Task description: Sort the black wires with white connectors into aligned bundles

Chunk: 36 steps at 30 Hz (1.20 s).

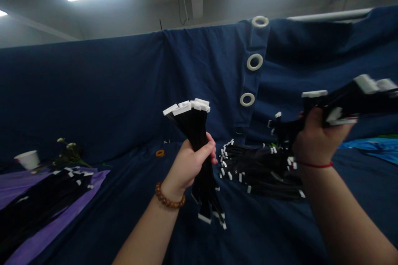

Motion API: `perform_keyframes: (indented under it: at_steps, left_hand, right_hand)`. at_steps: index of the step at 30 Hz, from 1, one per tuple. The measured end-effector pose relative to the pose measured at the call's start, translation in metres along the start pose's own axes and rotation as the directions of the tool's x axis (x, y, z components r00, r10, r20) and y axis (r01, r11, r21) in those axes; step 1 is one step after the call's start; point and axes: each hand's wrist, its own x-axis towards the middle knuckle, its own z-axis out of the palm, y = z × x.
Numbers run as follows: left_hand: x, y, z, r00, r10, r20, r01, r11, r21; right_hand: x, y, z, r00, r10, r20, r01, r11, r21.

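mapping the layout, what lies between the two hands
A pile of black cables with white connectors, on blue cloth, shows between the left hand and right hand in the head view.

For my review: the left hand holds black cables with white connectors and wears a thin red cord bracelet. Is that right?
One detail is wrong: in the head view, the left hand holds black cables with white connectors but wears a brown bracelet of round beads.

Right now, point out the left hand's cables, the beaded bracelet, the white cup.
Cables (195, 130): head view, black upper stretch.
Beaded bracelet (169, 203): head view, middle beads.
White cup (28, 161): head view, side wall.
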Motion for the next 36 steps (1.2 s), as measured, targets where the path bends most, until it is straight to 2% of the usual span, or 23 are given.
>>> perform_keyframes:
  at_steps: [2, 4, 7, 9, 11, 12, 14, 16, 19, 25, 27, 29, 32, 34, 36]
  left_hand:
    - [0.000, -0.001, 0.001, 1.000, 0.006, 0.012, -0.006, 1.000, 0.028]
    - [-0.001, -0.001, 0.003, 0.999, 0.015, 0.029, -0.016, 0.999, 0.047]
    - [-0.001, -0.002, 0.007, 0.999, 0.015, 0.045, -0.017, 0.999, 0.044]
    - [-0.001, -0.004, 0.008, 1.000, 0.001, 0.024, -0.002, 0.999, 0.054]
    - [-0.001, -0.007, 0.009, 1.000, -0.008, -0.020, 0.010, 0.994, 0.106]
    - [0.000, -0.008, 0.008, 0.999, -0.006, -0.045, 0.012, 0.990, 0.139]
    - [0.001, -0.011, 0.007, 0.996, 0.012, -0.087, 0.004, 0.984, 0.179]
    - [0.004, -0.013, 0.005, 0.993, 0.034, -0.114, -0.013, 0.984, 0.177]
    - [0.008, -0.015, 0.004, 0.992, 0.046, -0.114, -0.033, 0.993, 0.112]
    - [0.011, -0.028, 0.013, 0.996, 0.036, -0.081, -0.038, 0.999, -0.029]
    - [0.012, -0.034, 0.015, 0.999, 0.023, -0.047, -0.025, 0.998, -0.050]
    - [0.012, -0.039, 0.014, 1.000, -0.005, -0.023, 0.004, 0.998, -0.062]
    - [0.014, -0.045, 0.009, 0.999, -0.041, -0.026, 0.039, 0.997, -0.064]
    - [0.015, -0.046, 0.006, 0.998, -0.042, -0.047, 0.039, 0.997, -0.069]
    - [0.015, -0.047, 0.005, 0.997, -0.038, -0.060, 0.033, 0.996, -0.080]
  right_hand:
    - [-0.005, -0.018, 0.005, 0.999, -0.036, 0.014, 0.034, 0.989, 0.144]
    - [-0.013, -0.036, 0.012, 0.995, -0.049, 0.083, 0.026, 0.966, 0.256]
    - [-0.030, -0.057, 0.024, 0.968, 0.052, 0.244, -0.129, 0.943, 0.308]
    - [-0.047, -0.064, 0.031, 0.890, 0.211, 0.404, -0.336, 0.903, 0.269]
    - [-0.068, -0.063, 0.039, 0.746, 0.361, 0.559, -0.511, 0.849, 0.133]
    - [-0.079, -0.061, 0.043, 0.681, 0.406, 0.610, -0.556, 0.828, 0.070]
    - [-0.099, -0.055, 0.050, 0.588, 0.450, 0.672, -0.613, 0.790, 0.007]
    - [-0.113, -0.051, 0.055, 0.527, 0.462, 0.713, -0.666, 0.746, 0.010]
    - [-0.119, -0.055, 0.057, 0.456, 0.482, 0.748, -0.749, 0.662, 0.030]
    - [-0.106, -0.064, 0.055, 0.399, 0.553, 0.732, -0.838, 0.543, 0.046]
    - [-0.103, -0.059, 0.055, 0.335, 0.560, 0.758, -0.867, 0.498, 0.016]
    - [-0.100, -0.051, 0.053, 0.249, 0.554, 0.795, -0.895, 0.445, -0.030]
    - [-0.097, -0.040, 0.050, 0.148, 0.542, 0.827, -0.919, 0.385, -0.087]
    - [-0.096, -0.036, 0.048, 0.125, 0.545, 0.829, -0.926, 0.364, -0.100]
    - [-0.096, -0.036, 0.048, 0.124, 0.553, 0.824, -0.931, 0.351, -0.096]
